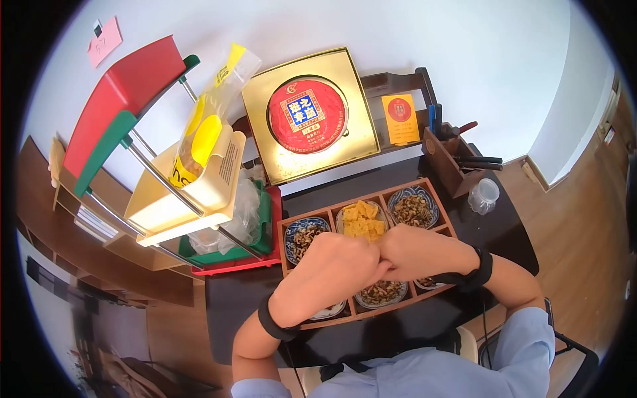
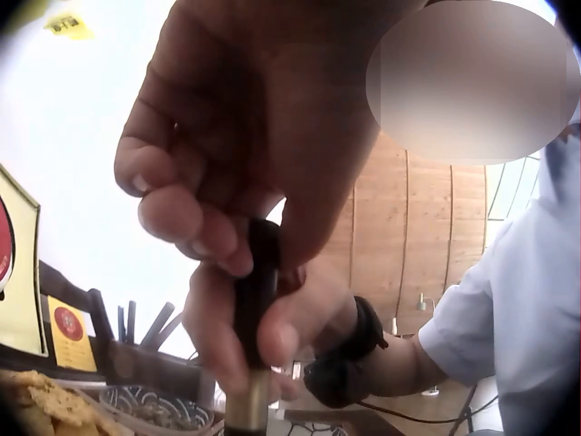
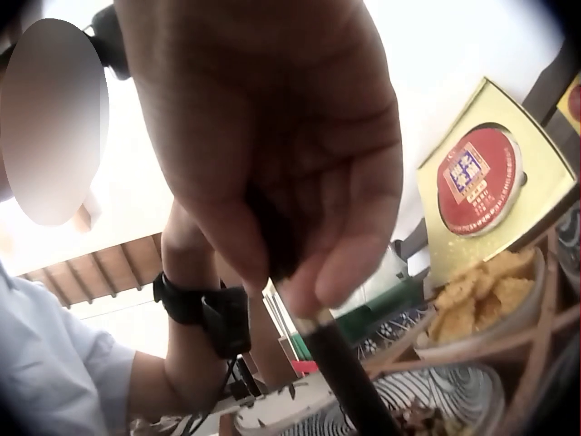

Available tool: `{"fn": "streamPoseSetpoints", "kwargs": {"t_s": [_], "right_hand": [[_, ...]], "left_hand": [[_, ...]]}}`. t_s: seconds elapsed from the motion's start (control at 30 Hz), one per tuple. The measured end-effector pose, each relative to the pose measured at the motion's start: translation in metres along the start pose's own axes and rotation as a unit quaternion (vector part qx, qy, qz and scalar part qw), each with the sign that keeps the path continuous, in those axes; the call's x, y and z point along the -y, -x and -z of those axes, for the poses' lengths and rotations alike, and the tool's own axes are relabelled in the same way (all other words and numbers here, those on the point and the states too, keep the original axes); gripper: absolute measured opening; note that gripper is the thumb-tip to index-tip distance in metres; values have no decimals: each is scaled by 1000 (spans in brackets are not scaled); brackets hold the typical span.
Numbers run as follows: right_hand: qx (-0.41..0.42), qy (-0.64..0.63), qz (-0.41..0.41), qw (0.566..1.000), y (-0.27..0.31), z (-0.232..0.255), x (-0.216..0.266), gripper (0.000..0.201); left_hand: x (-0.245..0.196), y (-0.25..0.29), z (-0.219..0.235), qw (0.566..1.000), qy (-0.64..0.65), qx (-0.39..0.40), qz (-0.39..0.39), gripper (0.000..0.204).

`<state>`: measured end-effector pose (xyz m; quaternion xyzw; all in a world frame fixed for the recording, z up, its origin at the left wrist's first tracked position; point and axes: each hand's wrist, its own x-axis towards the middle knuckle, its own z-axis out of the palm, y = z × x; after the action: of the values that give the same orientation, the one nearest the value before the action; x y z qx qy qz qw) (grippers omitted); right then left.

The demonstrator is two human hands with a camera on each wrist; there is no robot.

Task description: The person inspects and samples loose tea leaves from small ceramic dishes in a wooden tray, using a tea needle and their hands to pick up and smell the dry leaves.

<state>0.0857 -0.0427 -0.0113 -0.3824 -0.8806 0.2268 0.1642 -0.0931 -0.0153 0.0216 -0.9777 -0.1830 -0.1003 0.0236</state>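
Observation:
Over the divided wooden tray (image 1: 450, 222), my left hand (image 1: 335, 259) and right hand (image 1: 418, 251) meet. Between them is a dark slim stick with a gold band (image 2: 257, 304), hidden from the head view. The left fingers and thumb pinch its upper end in the left wrist view, and the right hand (image 2: 309, 313) grips it just below. Its lower dark part (image 3: 349, 377) slants down above the dishes in the right wrist view. Yellow crisps (image 1: 361, 219) fill the tray's back middle dish; brown chopped bits (image 1: 413, 211) lie in several patterned bowls, some partly hidden by my hands.
Left of the tray stands a rack with a cream bin (image 1: 219, 179) and a green bin (image 1: 265, 222). Behind is a gold box (image 1: 259, 106) with a red disc. A wooden holder (image 1: 438, 156) with dark-handled tools and a clear jar (image 1: 484, 196) stand right on the dark table (image 1: 494, 252).

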Motion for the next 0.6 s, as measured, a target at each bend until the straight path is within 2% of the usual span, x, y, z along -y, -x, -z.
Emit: {"fn": "streamPoseSetpoints", "kwargs": {"t_s": [0.13, 0.2, 0.33, 0.43, 0.5, 0.6], "right_hand": [[20, 27, -21, 999, 3, 9, 7, 21], [-21, 18, 2, 1000, 4, 12, 13, 24], [-29, 2, 15, 999, 6, 3, 12, 24], [-41, -35, -33, 998, 4, -3, 7, 25], [8, 27, -21, 999, 1, 5, 8, 20], [-23, 8, 2, 1000, 3, 12, 17, 21]], "left_hand": [[-1, -2, 3, 1000, -1, -8, -7, 31], [-4, -1, 14, 1000, 8, -15, -9, 30], [-4, 3, 10, 999, 24, -23, -26, 30], [-1, 1, 0, 999, 26, -27, -2, 30], [0, 1, 6, 1000, 22, -17, 6, 30], [-3, 1, 15, 999, 36, -40, 1, 30]]}}
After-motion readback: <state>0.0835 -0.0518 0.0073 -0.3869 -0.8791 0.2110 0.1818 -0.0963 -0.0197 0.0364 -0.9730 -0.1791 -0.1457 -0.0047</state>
